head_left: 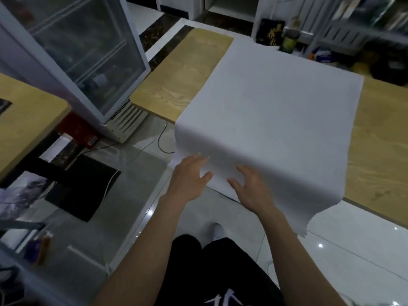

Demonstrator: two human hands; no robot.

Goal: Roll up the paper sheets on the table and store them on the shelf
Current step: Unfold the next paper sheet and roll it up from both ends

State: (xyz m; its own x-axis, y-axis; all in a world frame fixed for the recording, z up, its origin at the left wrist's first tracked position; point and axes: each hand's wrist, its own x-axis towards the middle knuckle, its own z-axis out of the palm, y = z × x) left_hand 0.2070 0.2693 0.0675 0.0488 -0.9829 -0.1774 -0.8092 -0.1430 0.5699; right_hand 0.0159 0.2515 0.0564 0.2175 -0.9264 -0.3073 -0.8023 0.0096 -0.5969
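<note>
Starting at the left, we see the corner of a second wooden tabletop [28, 120], and beside it a tall glass-door cabinet [88, 51] standing on the glossy tiled floor. A black mat [84, 186] lies on the tiles below it, with a thin cable [163, 140] looping nearby.

Further in, our left hand [189, 177] reaches forward with fingers straight and relaxed. The fingertips lie flat on the part of the paper that hangs over the near table edge, gripping nothing. Just beside it, our right hand [254, 186] also rests on the hanging paper, with fingers spread wide and slightly bent, and likewise holds nothing.

The paper sheets [276, 111] lie unrolled across the middle of the long wooden table [176, 80], covering its width. They drape over the near edge toward the floor, and the lower right corner hangs lowest, its edge ragged. Bare wood shows on both sides of the paper.

Past the far edge of the sheets stand a black box with gold characters [270, 33] and a dark jar [290, 40], just beside each other. At the far right, blurred white shelving [357, 23] fills the upper corner, well apart from the paper.
</note>
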